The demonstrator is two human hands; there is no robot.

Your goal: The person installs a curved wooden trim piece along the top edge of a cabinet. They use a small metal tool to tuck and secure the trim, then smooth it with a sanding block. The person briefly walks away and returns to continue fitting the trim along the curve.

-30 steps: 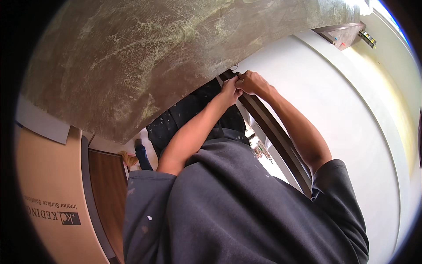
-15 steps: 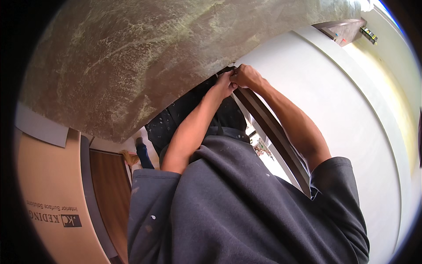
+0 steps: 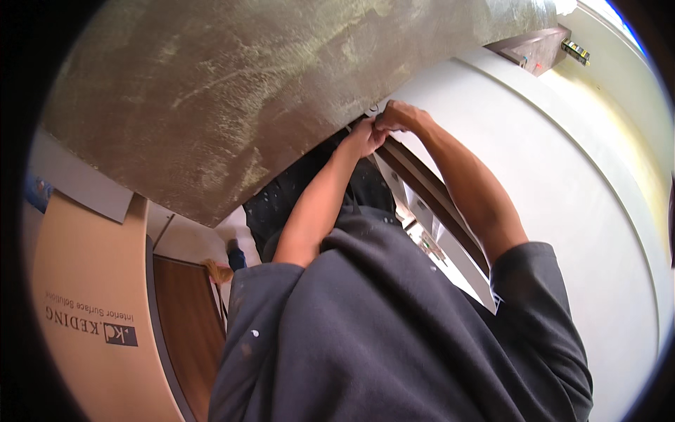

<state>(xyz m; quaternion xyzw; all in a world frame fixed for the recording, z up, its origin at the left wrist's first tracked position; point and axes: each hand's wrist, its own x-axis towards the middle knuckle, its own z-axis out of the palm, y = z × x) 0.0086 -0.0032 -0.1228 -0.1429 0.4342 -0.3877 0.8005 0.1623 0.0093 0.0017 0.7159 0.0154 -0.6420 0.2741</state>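
Note:
Close together at the top of a dark brown frame point(image 3: 429, 179), my left hand point(image 3: 363, 138) and my right hand point(image 3: 399, 117) have curled, closed fingers around something I cannot make out. Just above them is the lower edge of a large mottled brown-grey textured surface point(image 3: 225, 91), with a small metal ring point(image 3: 373, 110) beside my fingers. A white panel point(image 3: 562, 211) runs along the right of the frame. My dark shirt and paint-flecked trousers fill the space below my hands.
A large printed cardboard sheet point(image 3: 91, 267) is at the left, beside brown wood point(image 3: 183, 316). A blue trouser leg point(image 3: 236, 254) shows beyond my left arm. A dark ledge point(image 3: 534, 50) with a small yellow-and-black item point(image 3: 575, 51) is at the upper right.
My hands moved a little up, then slightly back, staying together at the same spot. The view has tilted slightly, and a blue shape now shows at the far left.

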